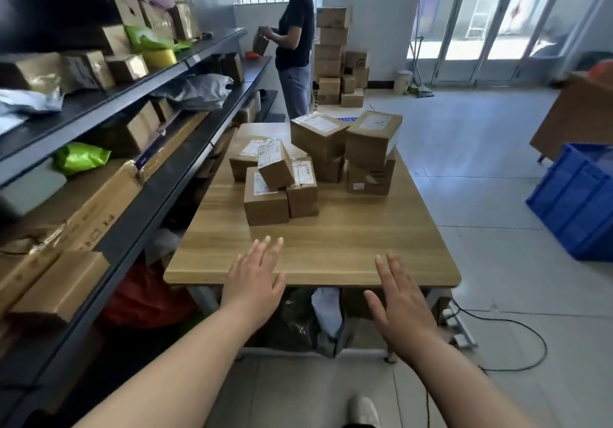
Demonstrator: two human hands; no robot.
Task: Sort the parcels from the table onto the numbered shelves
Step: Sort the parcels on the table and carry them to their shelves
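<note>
Several brown cardboard parcels with white labels are piled on the far half of a wooden table. Two larger boxes are stacked at the back right of the pile. My left hand and my right hand reach forward over the table's near edge, fingers straight and spread, holding nothing. Both hands are well short of the nearest parcel. Dark metal shelves run along the left, holding boxes and bags.
A person stands at the far end of the shelves holding a parcel. Stacked cartons stand by the back wall. A blue crate sits on the floor at right. Bags lie under the table, and cables run across the floor.
</note>
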